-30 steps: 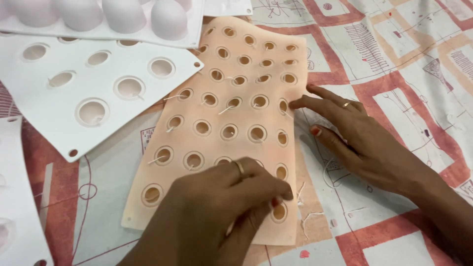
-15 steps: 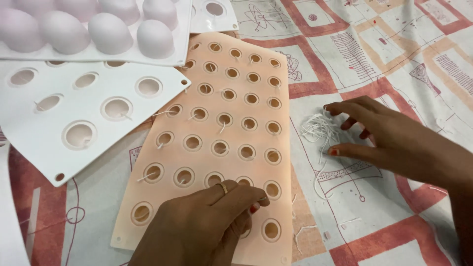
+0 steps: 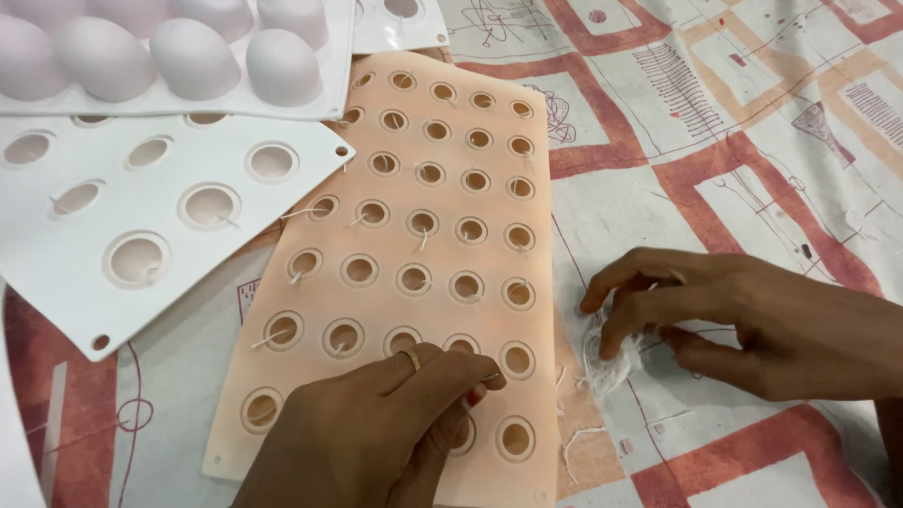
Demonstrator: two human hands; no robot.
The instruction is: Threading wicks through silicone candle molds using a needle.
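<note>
While the left hand (image 3: 376, 433) rests on the near end of the peach mould (image 3: 414, 273), its thumb and forefinger pinch a short wick (image 3: 491, 377) over a cavity in the near rows. The right hand (image 3: 743, 320) picks with loosely curled fingers at the small heap of white wicks (image 3: 609, 362) on the patterned cloth (image 3: 715, 160), just right of the mould. It seems best to stand each wick in its cavity's centre and draw single strands from the heap, not clumps.

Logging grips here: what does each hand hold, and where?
The right hand pinches a white thread bundle at its top. The left hand rests on the peach mould; any hold is unclear.
</note>
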